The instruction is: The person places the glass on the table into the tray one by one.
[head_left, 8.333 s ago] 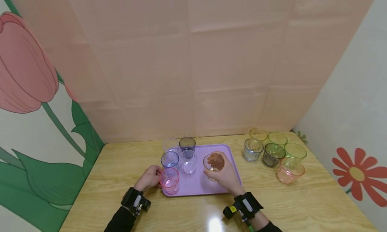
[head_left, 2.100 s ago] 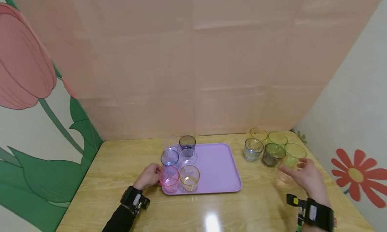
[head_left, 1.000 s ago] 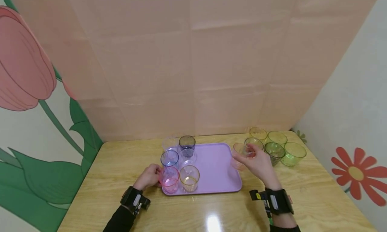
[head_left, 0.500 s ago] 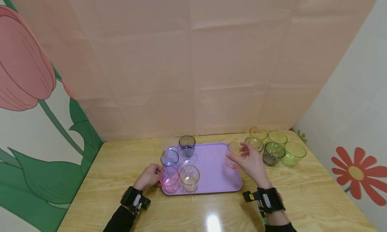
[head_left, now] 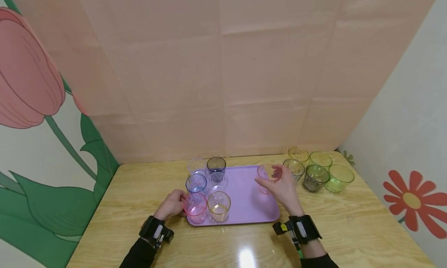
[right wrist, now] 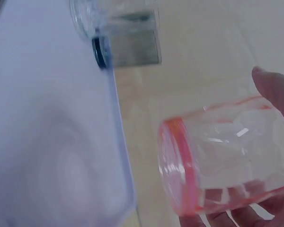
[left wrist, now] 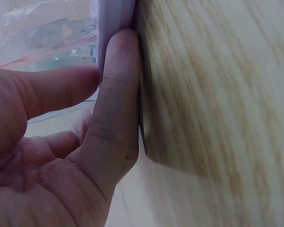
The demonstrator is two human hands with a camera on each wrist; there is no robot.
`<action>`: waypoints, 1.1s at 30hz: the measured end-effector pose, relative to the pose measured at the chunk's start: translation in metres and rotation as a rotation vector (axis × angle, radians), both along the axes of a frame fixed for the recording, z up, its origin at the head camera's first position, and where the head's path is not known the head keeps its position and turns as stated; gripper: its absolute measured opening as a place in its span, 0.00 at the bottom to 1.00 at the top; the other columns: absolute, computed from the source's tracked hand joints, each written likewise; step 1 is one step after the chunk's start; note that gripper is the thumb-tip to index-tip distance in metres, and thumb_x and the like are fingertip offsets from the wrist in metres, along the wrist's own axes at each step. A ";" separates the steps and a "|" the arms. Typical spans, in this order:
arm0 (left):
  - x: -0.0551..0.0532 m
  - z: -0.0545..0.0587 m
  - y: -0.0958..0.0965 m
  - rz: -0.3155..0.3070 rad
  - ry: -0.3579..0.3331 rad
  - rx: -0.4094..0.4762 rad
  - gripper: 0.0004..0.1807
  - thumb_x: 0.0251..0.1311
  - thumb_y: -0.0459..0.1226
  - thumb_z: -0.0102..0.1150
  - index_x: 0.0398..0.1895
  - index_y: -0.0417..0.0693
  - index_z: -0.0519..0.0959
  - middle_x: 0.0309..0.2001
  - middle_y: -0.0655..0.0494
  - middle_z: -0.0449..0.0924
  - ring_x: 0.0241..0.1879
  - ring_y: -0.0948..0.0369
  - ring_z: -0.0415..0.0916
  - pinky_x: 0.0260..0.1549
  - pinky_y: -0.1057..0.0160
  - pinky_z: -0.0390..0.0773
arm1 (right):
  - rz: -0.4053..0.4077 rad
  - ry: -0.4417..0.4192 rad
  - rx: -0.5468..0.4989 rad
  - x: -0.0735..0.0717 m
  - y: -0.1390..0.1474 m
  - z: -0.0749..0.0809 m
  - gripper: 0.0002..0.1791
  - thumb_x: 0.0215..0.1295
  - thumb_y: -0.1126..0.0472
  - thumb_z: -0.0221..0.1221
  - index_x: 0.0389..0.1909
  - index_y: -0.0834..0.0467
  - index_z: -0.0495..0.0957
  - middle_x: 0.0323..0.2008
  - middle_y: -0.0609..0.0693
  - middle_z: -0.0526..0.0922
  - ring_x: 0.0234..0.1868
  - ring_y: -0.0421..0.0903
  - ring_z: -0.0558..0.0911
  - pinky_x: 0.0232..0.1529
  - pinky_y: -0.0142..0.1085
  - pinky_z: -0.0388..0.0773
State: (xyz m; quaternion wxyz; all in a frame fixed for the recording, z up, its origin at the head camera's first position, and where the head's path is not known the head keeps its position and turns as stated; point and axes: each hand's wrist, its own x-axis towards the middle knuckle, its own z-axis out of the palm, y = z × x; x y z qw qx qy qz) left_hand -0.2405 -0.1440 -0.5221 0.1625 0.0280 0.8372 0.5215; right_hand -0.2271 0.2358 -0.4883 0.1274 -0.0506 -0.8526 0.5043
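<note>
My right hand [head_left: 284, 186] holds a pink-tinted drinking glass [head_left: 263, 184] above the right part of a purple tray [head_left: 244, 209]. In the right wrist view, thumb and fingers lie on opposite sides of this glass [right wrist: 227, 151], its base showing orange-pink. My left hand [head_left: 172, 205] pinches the tray's left edge near the front corner; the left wrist view shows thumb and index finger at the tray rim [left wrist: 114, 23]. On the tray's left side stand a pink glass [head_left: 195, 210], an amber-rimmed glass [head_left: 219, 207], a blue glass [head_left: 196, 184], a clear glass [head_left: 217, 181] and a dark grey glass [head_left: 216, 166].
Another clear glass [head_left: 196, 167] stands at the tray's back left. Right of the tray cluster a grey-rimmed glass [head_left: 296, 170], a dark green glass [head_left: 316, 179], a light green glass [head_left: 340, 180], a yellow-green glass [head_left: 321, 158] and an amber glass [head_left: 298, 154] on the wooden table [head_left: 366, 229].
The amber-rimmed glass was set down front left on the tray. My right hand then took the pink glass from the right cluster and carried it left over the tray. My left hand stays put.
</note>
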 end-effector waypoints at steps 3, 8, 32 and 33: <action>0.000 -0.001 0.000 -0.004 -0.001 0.005 0.14 0.50 0.14 0.48 0.39 0.29 0.76 0.30 0.45 0.73 0.25 0.57 0.76 0.23 0.60 0.88 | -0.001 -0.013 -0.058 -0.004 -0.006 -0.005 0.49 0.49 0.46 0.78 0.64 0.66 0.64 0.56 0.64 0.71 0.55 0.58 0.75 0.51 0.44 0.79; 0.000 -0.002 0.000 -0.003 0.003 0.017 0.14 0.49 0.14 0.47 0.39 0.29 0.76 0.30 0.45 0.73 0.24 0.57 0.76 0.23 0.60 0.88 | 0.042 -0.019 -0.198 -0.014 -0.015 -0.012 0.49 0.51 0.54 0.78 0.65 0.68 0.59 0.63 0.65 0.71 0.64 0.62 0.74 0.64 0.53 0.77; 0.001 0.001 -0.001 -0.020 0.055 -0.018 0.11 0.49 0.16 0.50 0.35 0.29 0.77 0.28 0.47 0.75 0.25 0.59 0.75 0.22 0.62 0.86 | 0.164 -0.024 -0.482 -0.046 -0.055 -0.019 0.43 0.51 0.68 0.74 0.67 0.68 0.64 0.60 0.70 0.72 0.62 0.63 0.74 0.55 0.28 0.79; 0.001 0.001 -0.001 -0.025 0.059 -0.015 0.11 0.48 0.16 0.50 0.35 0.29 0.77 0.27 0.48 0.75 0.25 0.59 0.75 0.23 0.63 0.86 | 0.169 -0.033 -0.484 -0.047 -0.056 -0.019 0.43 0.51 0.68 0.75 0.67 0.68 0.64 0.61 0.70 0.72 0.63 0.63 0.74 0.57 0.30 0.79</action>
